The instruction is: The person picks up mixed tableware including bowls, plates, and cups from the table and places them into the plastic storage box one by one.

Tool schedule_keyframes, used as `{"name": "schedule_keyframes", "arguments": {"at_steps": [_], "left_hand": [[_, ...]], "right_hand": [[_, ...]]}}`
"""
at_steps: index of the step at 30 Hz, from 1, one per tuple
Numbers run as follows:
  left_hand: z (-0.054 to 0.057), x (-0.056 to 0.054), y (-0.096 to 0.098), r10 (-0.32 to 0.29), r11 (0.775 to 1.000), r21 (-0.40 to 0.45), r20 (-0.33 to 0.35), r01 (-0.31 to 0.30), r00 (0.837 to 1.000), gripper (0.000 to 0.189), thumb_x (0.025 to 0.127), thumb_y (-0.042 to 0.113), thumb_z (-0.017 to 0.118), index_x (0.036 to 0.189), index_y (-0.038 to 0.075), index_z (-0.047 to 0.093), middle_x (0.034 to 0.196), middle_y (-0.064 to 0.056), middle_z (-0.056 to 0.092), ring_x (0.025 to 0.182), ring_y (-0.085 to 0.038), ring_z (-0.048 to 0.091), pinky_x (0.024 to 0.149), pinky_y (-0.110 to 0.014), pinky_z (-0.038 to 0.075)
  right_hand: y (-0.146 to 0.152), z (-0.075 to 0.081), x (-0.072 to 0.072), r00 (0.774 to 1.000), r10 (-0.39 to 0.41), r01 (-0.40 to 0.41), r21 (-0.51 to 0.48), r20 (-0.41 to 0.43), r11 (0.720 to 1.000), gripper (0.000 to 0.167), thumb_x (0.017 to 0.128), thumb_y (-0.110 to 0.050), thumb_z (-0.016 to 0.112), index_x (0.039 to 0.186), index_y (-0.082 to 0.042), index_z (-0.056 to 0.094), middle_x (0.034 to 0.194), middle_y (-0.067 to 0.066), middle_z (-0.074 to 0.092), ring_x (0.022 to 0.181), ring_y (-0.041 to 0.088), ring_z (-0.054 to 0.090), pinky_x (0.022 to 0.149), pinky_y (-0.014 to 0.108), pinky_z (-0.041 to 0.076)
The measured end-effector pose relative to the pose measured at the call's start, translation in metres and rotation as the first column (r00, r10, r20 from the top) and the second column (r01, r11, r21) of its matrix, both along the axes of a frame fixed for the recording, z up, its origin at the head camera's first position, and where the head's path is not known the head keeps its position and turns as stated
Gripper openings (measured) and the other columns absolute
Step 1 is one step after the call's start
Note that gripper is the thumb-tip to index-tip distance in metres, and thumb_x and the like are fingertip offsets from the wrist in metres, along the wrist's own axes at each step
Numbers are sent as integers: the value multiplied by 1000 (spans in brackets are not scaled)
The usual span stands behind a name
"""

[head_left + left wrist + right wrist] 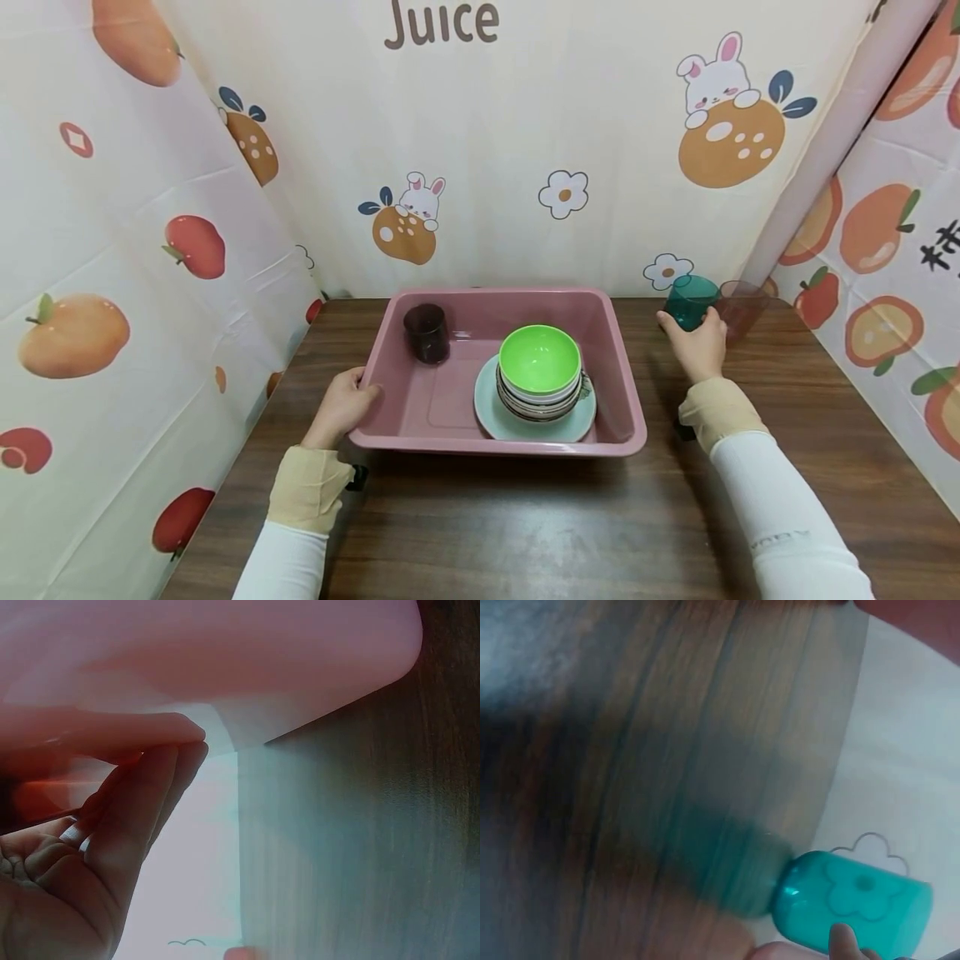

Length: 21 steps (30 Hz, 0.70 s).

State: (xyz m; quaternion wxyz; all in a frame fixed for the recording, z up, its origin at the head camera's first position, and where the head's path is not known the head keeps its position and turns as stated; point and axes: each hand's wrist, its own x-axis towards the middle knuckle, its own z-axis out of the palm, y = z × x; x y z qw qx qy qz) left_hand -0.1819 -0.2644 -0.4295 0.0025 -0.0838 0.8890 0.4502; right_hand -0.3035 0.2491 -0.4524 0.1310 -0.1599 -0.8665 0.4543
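My left hand (343,408) grips the left rim of a pink plastic basin (495,447); the left wrist view shows its fingers under the basin's edge. On the right, my right hand (699,346) holds a see-through teal cup (688,293) by its near side, thumb left and fingers right. That cup stands upright near the back wall, and the right wrist view has a fingertip (843,941) over its side. Inside the basin, a dark brown cup (427,335) stands at the back left. A bright green bowl (540,358) tops several stacked bowls on a pale blue plate (487,412).
A clear pinkish cup (744,308) stands just right of the teal one. Printed curtains (510,225) close off the back and both sides of the dark wooden table (525,525).
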Motion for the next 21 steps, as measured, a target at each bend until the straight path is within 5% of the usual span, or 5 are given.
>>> {"name": "schedule_keyframes", "arguments": {"at_steps": [21], "left_hand": [[0,0,-1,-8,999,47,26,7,1000,37,90,9,53,122,-7,60,104,-23,68,79,-16,62,68,-26,50]], "right_hand": [[-1,-5,-22,980,-140,150,-63,141,987,88,93,-49,56,152,5,18,151,32,26,138,47,32,117,53,26]]}}
